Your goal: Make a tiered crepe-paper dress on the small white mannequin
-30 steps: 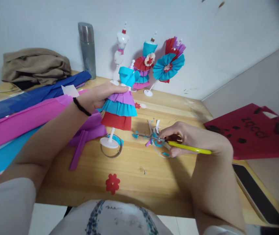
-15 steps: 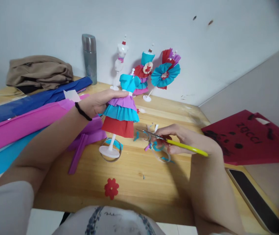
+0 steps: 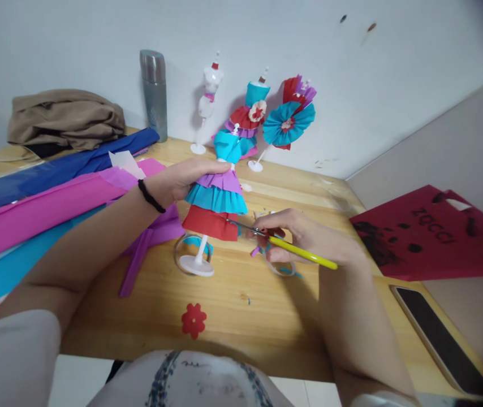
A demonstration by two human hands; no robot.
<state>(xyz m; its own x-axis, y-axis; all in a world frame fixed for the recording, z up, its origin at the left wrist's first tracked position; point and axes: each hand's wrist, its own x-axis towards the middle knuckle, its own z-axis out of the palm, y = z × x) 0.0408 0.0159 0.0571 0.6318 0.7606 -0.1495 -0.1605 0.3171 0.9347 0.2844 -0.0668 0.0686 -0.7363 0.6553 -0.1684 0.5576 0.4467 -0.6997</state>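
Note:
My left hand (image 3: 186, 178) grips a small white dress form (image 3: 202, 249) at the waist and holds it slightly tilted. The form wears a tiered paper dress (image 3: 218, 198), turquoise at the top, then purple, turquoise and red. In my right hand (image 3: 294, 234) is a pair of scissors with a yellow handle (image 3: 301, 251). Its metal blades (image 3: 245, 226) reach across the right side of the red bottom tier. Whether they are cutting the paper, I cannot tell. Behind the form's base lies a roll of tape (image 3: 176, 254), and paper scraps (image 3: 255, 252) lie near my right hand.
Dressed forms (image 3: 288, 121) and a barer white one (image 3: 211, 82) stand at the back, beside a metal flask (image 3: 154, 96). Coloured crepe paper (image 3: 55, 209) covers the left. A red paper flower (image 3: 194, 320) lies in front. At right are a red bag (image 3: 432, 237) and a phone (image 3: 440, 339).
My right hand has brought the scissors left, from beside the dress onto its red tier. The left hand has shifted the dress form slightly right.

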